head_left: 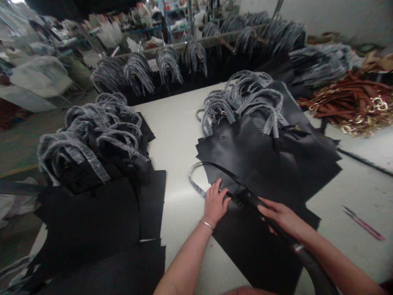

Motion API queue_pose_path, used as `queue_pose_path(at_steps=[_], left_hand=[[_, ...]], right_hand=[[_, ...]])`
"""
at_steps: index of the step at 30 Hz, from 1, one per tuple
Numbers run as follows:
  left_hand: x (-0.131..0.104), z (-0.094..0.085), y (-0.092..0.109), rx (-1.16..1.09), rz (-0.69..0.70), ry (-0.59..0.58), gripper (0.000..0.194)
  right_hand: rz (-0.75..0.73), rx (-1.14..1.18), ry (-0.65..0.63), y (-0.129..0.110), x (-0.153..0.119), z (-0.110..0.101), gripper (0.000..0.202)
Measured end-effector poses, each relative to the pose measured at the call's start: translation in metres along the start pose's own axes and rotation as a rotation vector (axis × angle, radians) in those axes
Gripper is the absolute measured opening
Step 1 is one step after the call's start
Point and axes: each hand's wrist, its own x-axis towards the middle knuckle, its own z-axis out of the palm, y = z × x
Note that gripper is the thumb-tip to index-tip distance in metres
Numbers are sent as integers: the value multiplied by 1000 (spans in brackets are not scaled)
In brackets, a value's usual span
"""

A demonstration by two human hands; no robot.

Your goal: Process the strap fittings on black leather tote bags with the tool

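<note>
One long black strap is held above a black panel on the desk. Its long axis is directed from the near right toward the far left, where a handle loop, partly wrapped in clear film, is found. The strap is gripped from its right side by the right hand, with the fingers closed around it. The left hand is placed farther from the strap, on its left, just beside the loop; its fingers are spread a little and laid down (whether something is pinched under them cannot be told). Beyond both hands, a pile of black panels with wrapped handles is stacked, and a second pile is kept at the left, across the desk. To the right, a pink-handled tool is laid, well apart from the right hand. Farther, brown straps with gold-coloured fittings are heaped, and more wrapped handles are hung at the back.
</note>
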Motion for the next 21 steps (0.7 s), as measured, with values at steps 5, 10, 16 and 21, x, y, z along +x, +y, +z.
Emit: queue_pose_path(at_steps=[5,10,16,21], left_hand=[[1,1,1,10,12,7,26],[0,1,1,-1,13,22,27],[1,2,0,13,25,42,28],[1,5,-4,24,52,66,29]], right_hand=[[-5,130,-1,-8,16,-6,58],[8,162,-23,-4,14,-10,60],[-134,154,197,-20,17,-14,66],[-141,222,359,-13,-33,-62,69]])
